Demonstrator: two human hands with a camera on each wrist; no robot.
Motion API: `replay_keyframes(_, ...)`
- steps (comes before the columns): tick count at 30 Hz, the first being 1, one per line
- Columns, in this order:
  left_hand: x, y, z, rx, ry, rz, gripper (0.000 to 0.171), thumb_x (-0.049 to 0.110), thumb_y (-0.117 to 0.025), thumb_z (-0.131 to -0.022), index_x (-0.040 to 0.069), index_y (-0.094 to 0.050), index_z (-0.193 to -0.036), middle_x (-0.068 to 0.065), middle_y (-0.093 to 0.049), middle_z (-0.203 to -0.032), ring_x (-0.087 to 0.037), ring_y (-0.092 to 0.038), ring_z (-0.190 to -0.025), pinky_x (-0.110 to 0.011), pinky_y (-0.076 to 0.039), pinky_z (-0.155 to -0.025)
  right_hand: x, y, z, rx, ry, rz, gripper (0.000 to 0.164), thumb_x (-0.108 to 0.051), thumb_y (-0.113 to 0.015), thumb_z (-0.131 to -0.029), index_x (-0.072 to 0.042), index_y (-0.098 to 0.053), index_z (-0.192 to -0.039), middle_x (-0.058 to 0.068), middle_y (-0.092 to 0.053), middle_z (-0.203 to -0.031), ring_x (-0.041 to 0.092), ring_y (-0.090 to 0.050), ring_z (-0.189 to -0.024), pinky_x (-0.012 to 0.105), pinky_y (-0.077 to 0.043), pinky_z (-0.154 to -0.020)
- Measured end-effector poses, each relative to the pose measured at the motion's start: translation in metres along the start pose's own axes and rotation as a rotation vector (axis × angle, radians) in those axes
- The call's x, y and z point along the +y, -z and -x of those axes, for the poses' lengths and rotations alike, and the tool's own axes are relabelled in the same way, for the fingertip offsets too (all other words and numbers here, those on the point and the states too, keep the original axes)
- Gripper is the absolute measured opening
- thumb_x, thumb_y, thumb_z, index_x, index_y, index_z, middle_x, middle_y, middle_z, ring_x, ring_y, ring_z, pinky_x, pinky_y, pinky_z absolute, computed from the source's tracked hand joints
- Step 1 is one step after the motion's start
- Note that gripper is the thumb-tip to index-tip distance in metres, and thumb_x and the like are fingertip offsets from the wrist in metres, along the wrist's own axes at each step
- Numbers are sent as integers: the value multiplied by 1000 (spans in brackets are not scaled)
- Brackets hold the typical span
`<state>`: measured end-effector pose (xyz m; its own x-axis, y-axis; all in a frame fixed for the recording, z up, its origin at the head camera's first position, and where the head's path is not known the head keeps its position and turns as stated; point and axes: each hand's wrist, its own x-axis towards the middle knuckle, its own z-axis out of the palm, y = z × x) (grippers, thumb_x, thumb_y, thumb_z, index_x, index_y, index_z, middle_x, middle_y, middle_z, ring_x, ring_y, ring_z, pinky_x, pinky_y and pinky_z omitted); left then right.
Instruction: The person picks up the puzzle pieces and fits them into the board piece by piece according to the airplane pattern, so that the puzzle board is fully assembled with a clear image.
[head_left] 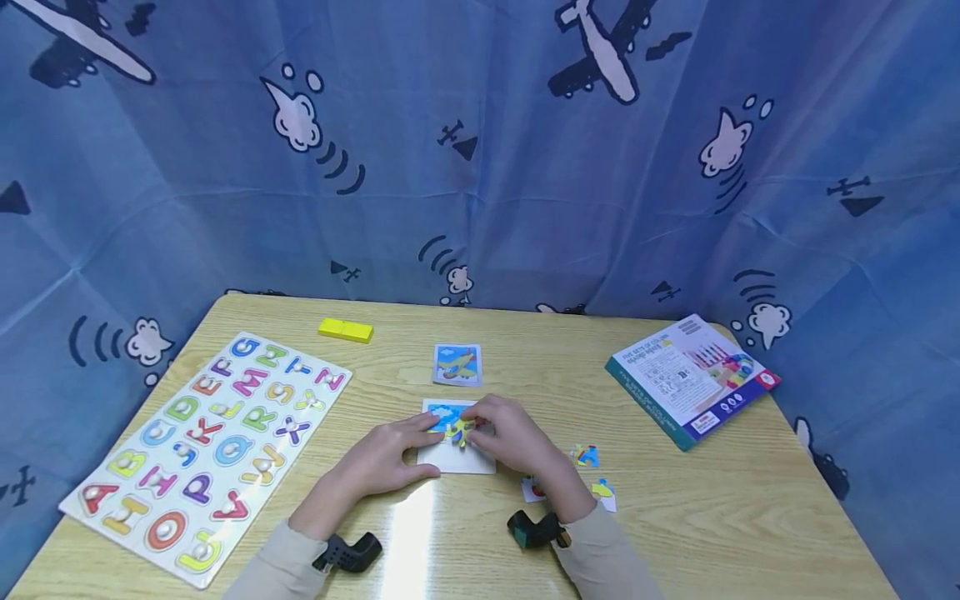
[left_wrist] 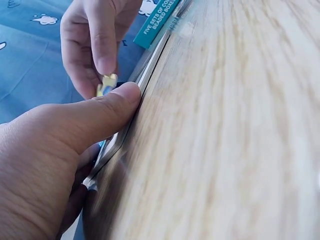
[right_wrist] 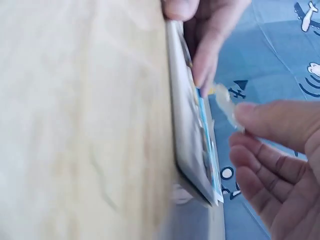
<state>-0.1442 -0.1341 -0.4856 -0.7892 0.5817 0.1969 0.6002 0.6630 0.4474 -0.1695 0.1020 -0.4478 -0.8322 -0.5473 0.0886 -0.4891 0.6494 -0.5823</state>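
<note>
A white puzzle board (head_left: 457,460) lies mid-table, its upper part filled with blue sky-and-cloud jigsaw pieces (head_left: 444,412). The left hand (head_left: 388,457) rests at the board's left side, fingers stretched over the pieces and thumb by the near edge. Between thumb and fingertips, the right hand (head_left: 517,437) pinches a yellow-and-blue jigsaw piece (head_left: 458,431) over the board. In the right wrist view that jigsaw piece (right_wrist: 226,104) is held clear of the board's surface. Loose jigsaw pieces (head_left: 587,455) lie beside the right forearm, one partly hidden by it.
Beyond the board lies a picture card (head_left: 457,365) with a yellow airplane. A letter board (head_left: 180,525) covers the left side, near a yellow block (head_left: 346,330). At the right sits a beading-set box (head_left: 693,379). A blue airplane-print curtain (head_left: 480,208) hangs behind the table.
</note>
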Motion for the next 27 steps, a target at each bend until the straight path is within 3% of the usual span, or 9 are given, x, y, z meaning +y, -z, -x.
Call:
replay_keyframes(11,1,0,0,8,-6,1,54,49,-69,-81,14,-65,-123,-4,-52,-140,-22,-49,-129,-37,-45,-105,-1,-11,-3,1,-10,87,22,-15,-65,-88,-11,-71,-108,-1,-64,-98,9,-58,-85,25,-53,-74)
replay_keyframes(20,1,0,0,12,-8,2,53,49,-68,-82,15,-65,-123,-4,-52,-140,-22,-49,-129,-38,-45,-104,-3,-15,-3,-8,3,133,23,-13,-62,-89,-8,-71,-110,2,-64,-102,13,-60,-92,28,-54,-79)
replay_keyframes(27,1,1,0,4,-2,11,54,49,-68,-82,15,-65,-124,-4,-51,-140,-22,-48,-130,-38,-44,-105,-3,-17,-2,29,53,203,21,-11,-64,-87,-8,-72,-106,3,-61,-98,14,-57,-88,28,-53,-74)
